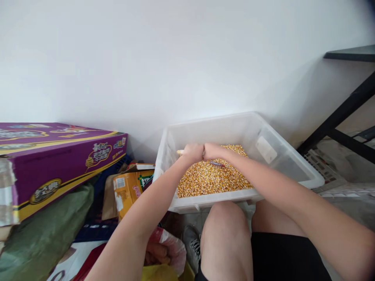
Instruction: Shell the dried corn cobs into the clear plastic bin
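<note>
Bare arms [146, 210] overhang a translucent tub's [288, 164] pebbly kernels [208, 181].

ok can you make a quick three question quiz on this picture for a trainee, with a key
1. Fill the blank: the translucent plastic bin holds a layer of loose ____.
2. What is the main colour of the printed carton left of the bin? a) green b) purple c) white
3. True or false: the left hand and right hand are close together over the bin.

Key: 1. corn kernels; 2. b; 3. true.
</note>
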`<state>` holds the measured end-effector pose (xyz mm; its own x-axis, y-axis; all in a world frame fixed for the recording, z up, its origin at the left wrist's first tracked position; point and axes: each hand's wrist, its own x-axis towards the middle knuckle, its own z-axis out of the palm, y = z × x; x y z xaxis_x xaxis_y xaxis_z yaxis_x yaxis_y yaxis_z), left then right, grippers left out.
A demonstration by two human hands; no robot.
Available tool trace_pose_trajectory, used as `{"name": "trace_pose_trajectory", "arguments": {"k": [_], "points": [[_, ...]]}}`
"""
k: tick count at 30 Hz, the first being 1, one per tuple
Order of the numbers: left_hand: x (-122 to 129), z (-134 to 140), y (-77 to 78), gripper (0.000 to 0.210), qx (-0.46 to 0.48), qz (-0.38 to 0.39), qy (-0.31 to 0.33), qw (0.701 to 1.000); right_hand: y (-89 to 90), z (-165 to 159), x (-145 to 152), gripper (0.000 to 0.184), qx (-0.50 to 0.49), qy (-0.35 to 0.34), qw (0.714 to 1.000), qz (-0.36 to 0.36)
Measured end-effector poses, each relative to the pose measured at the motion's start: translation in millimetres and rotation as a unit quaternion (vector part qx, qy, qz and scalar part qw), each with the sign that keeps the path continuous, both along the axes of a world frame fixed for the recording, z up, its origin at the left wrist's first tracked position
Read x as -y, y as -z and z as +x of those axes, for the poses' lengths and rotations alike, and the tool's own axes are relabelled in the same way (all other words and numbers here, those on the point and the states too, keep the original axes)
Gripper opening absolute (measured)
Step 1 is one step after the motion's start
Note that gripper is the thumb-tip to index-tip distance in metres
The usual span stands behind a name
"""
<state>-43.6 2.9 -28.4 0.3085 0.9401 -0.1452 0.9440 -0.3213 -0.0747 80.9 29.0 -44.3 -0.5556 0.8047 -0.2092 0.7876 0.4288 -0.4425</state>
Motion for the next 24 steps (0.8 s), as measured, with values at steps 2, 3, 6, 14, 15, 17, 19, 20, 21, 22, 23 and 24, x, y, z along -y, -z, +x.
{"name": "trace_pose_trajectory", "arguments": {"k": [2, 3, 6, 14, 15, 17, 19, 20, 21, 22, 23, 24], "points": [[1.2, 3.7, -0.7, 0.035, -0.007, 0.006, 0.016, 1.000, 0.5, 13.1, -8.1, 0.021, -0.092, 0.021, 0.980, -0.174], [0.6, 4.2, -1.1, 0.036, -0.003, 0.008, 0.014, 1.000, -0.1, 20.8, -11.8, 0.024, -0.150, 0.029, 0.952, -0.265], [-4.1, -0.2, -1.2, 0.036, 0.024, 0.017, -0.030, 0.999, -4.5, 41.1, -20.9, 0.029, -0.294, 0.049, 0.845, -0.444], [-10.5, -12.7, 5.3, 0.032, 0.224, -0.009, 0.030, 0.974, -6.4, 29.1, -23.1, 0.031, -0.363, 0.135, 0.829, -0.403], [-11.1, -13.0, 6.1, 0.032, 0.242, -0.010, 0.049, 0.969, -5.9, 26.0, -22.0, 0.030, -0.364, 0.143, 0.839, -0.378], [-12.6, -14.1, 7.5, 0.032, 0.254, -0.015, 0.051, 0.966, -5.3, 21.5, -20.0, 0.025, -0.370, 0.143, 0.851, -0.345], [-13.6, -16.2, 8.8, 0.033, 0.251, -0.025, 0.031, 0.967, -5.1, 18.7, -18.1, 0.022, -0.374, 0.135, 0.853, -0.336], [-13.5, -17.4, 9.4, 0.033, 0.249, -0.032, 0.023, 0.968, -5.0, 17.6, -17.0, 0.021, -0.374, 0.134, 0.855, -0.334], [-12.9, -18.4, 10.0, 0.033, 0.248, -0.039, 0.016, 0.968, -4.9, 16.6, -15.7, 0.021, -0.371, 0.136, 0.857, -0.331], [-11.7, -19.0, 10.6, 0.032, 0.250, -0.043, 0.012, 0.967, -4.7, 15.6, -14.3, 0.022, -0.365, 0.140, 0.860, -0.328], [-10.1, -18.9, 11.0, 0.031, 0.255, -0.046, 0.009, 0.966, -4.4, 14.7, -12.9, 0.023, -0.357, 0.145, 0.864, -0.326], [-8.1, -18.2, 11.3, 0.030, 0.264, -0.048, 0.006, 0.963, -4.0, 13.9, -11.7, 0.023, -0.347, 0.149, 0.867, -0.324]]}}
